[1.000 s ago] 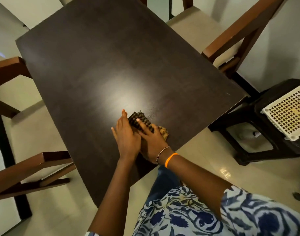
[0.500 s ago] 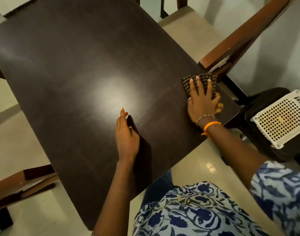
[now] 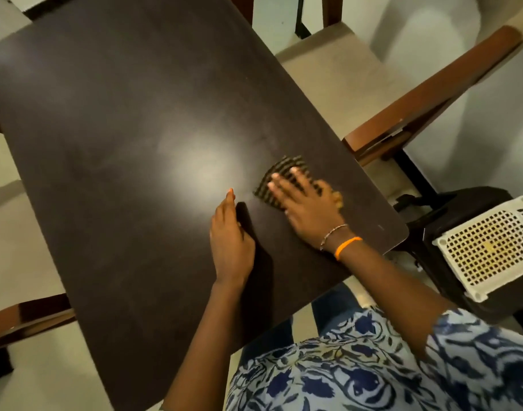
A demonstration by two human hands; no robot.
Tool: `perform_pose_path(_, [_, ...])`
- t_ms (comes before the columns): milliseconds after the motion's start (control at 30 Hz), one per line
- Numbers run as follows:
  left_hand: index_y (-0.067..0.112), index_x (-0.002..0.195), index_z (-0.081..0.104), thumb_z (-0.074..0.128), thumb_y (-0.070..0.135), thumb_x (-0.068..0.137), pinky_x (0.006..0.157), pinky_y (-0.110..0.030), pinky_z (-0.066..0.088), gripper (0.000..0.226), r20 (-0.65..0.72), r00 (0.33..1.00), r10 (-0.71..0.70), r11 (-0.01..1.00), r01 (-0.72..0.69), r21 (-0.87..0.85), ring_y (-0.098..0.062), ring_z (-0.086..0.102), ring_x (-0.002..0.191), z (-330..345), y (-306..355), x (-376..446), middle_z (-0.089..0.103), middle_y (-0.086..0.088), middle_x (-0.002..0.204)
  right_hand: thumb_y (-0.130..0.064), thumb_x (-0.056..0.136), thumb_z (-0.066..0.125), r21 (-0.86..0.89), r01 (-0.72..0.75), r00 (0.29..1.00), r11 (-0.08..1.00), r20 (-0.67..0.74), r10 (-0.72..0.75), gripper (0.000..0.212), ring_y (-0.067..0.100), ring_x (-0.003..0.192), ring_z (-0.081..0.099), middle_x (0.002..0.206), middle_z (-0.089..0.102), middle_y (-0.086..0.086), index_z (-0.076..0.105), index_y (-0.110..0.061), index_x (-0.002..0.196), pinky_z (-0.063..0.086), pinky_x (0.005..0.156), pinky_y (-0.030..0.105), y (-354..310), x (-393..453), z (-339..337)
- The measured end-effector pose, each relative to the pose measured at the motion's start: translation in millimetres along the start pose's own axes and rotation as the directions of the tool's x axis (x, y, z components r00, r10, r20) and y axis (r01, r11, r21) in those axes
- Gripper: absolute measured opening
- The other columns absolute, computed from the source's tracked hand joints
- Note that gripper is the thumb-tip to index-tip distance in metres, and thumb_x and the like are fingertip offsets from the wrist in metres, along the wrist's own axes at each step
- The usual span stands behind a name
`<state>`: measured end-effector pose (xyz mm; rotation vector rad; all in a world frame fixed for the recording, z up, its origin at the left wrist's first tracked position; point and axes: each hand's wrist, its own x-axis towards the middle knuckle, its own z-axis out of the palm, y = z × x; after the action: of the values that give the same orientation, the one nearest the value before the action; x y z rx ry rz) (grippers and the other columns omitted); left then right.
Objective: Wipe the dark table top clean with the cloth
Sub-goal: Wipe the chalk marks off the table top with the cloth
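Observation:
The dark table top (image 3: pixel 120 137) fills most of the view, with a bright reflection near its middle. A dark checked cloth (image 3: pixel 279 176) with a yellow edge lies flat on it, toward the near right part. My right hand (image 3: pixel 306 209) presses down on the cloth with fingers spread, blurred by motion. My left hand (image 3: pixel 229 241) stands on its edge on the table just left of the cloth, fingers straight and together, holding nothing.
Brown wooden chairs with pale seats stand around the table: one at the far right (image 3: pixel 432 93), others at the left (image 3: pixel 25 318). A dark stool (image 3: pixel 450 215) carrying a white perforated basket (image 3: pixel 488 247) stands right of the table corner. Pale tiled floor lies below.
My right hand slid the cloth from beside my left hand out to the table's right edge, then back left toward my left hand. The left hand stayed planted on the table.

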<state>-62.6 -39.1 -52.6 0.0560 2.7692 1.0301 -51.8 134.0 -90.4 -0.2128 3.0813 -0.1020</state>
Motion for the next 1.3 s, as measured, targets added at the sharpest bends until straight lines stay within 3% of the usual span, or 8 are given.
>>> perform_pose_path(100, [0.013, 0.148, 0.018, 0.056, 0.01, 0.089, 0.118, -0.046, 0.018, 0.07, 0.04, 0.999, -0.014, 0.992, 0.008, 0.125, -0.026, 0.03, 0.137, 13, 21, 5, 0.034, -0.008, 0.148, -0.022, 0.086, 0.053, 0.061, -0.244, 0.97, 0.968, 0.008, 0.244, 0.063, 0.029, 0.141, 0.025, 0.154, 0.029, -0.001, 0.031, -0.023, 0.145, 0.031, 0.097, 0.05, 58, 3, -5])
perform_pose_path(200, [0.017, 0.15, 0.011, 0.062, 0.026, 0.087, 0.117, -0.047, 0.002, 0.082, 0.09, 0.995, -0.047, 0.965, 0.022, 0.262, -0.023, 0.015, 0.144, 26, 42, 15, 0.021, -0.005, 0.154, -0.02, 0.084, 0.056, 0.073, -0.246, 0.969, 0.966, 0.0, 0.247, 0.064, 0.032, 0.14, 0.028, 0.152, 0.033, 0.003, 0.034, -0.02, 0.144, 0.034, 0.097, 0.053, 67, 6, -4])
perform_pose_path(300, [0.018, 0.15, 0.002, 0.069, 0.035, 0.08, 0.115, -0.053, -0.001, 0.099, 0.164, 0.97, -0.178, 0.932, 0.113, 0.344, -0.024, 0.001, 0.146, 38, 56, 28, 0.005, -0.005, 0.158, -0.021, 0.082, 0.057, 0.087, -0.186, 0.983, 0.979, 0.003, 0.186, 0.066, 0.032, 0.139, 0.03, 0.151, 0.035, 0.005, 0.035, -0.018, 0.144, 0.036, 0.097, 0.055, 67, 24, -5])
perform_pose_path(400, [0.018, 0.15, -0.004, 0.073, 0.034, 0.076, 0.114, -0.056, 0.0, 0.108, 0.198, 0.934, -0.298, 0.884, 0.191, 0.428, -0.027, -0.007, 0.146, 48, 57, 27, -0.006, -0.005, 0.159, -0.024, 0.088, 0.048, 0.113, -0.125, 0.992, 0.986, 0.047, 0.121, 0.065, 0.03, 0.144, 0.019, 0.156, 0.024, 0.003, 0.024, -0.02, 0.147, 0.028, 0.104, 0.053, 71, 61, -2])
perform_pose_path(533, [0.018, 0.149, -0.01, 0.072, 0.025, 0.078, 0.113, -0.056, -0.006, 0.109, 0.16, 0.921, -0.356, 0.861, 0.256, 0.44, -0.026, -0.013, 0.145, 53, 61, 25, -0.012, -0.004, 0.158, -0.025, 0.091, 0.041, 0.138, -0.112, 0.992, 0.984, 0.08, 0.101, 0.065, 0.028, 0.146, 0.007, 0.159, 0.013, 0.002, 0.014, -0.021, 0.149, 0.02, 0.107, 0.053, 82, 135, -2])
perform_pose_path(833, [0.015, 0.149, -0.009, 0.071, 0.019, 0.079, 0.111, -0.056, -0.008, 0.106, 0.118, 0.919, -0.377, 0.832, 0.28, 0.478, -0.027, -0.011, 0.145, 58, 70, 24, -0.01, -0.005, 0.158, -0.027, 0.092, 0.042, 0.127, -0.114, 0.991, 0.985, 0.081, 0.105, 0.063, 0.03, 0.145, 0.009, 0.158, 0.014, 0.002, 0.015, -0.023, 0.149, 0.02, 0.108, 0.055, 92, 214, -7])
perform_pose_path(1100, [0.012, 0.15, 0.002, 0.072, 0.024, 0.078, 0.112, -0.058, -0.007, 0.101, 0.108, 0.936, -0.335, 0.829, 0.239, 0.505, -0.029, -0.001, 0.146, 54, 75, 21, 0.003, -0.011, 0.157, -0.027, 0.09, 0.043, 0.112, -0.067, 0.995, 0.991, 0.086, 0.058, 0.068, 0.03, 0.145, 0.007, 0.159, 0.012, 0.003, 0.011, -0.02, 0.15, 0.021, 0.107, 0.054, 76, 107, -8])
perform_pose_path(1300, [0.011, 0.149, 0.01, 0.057, 0.026, 0.088, 0.113, -0.055, -0.008, 0.078, 0.034, 0.984, -0.176, 0.894, 0.146, 0.423, -0.027, -0.001, 0.146, 69, 68, -29, 0.011, -0.01, 0.156, -0.028, 0.085, 0.044, 0.068, -0.065, 0.993, 0.996, 0.105, 0.058, 0.07, 0.027, 0.145, 0.014, 0.158, 0.017, 0.001, 0.016, -0.023, 0.149, 0.027, 0.104, 0.051, 76, -24, -1])
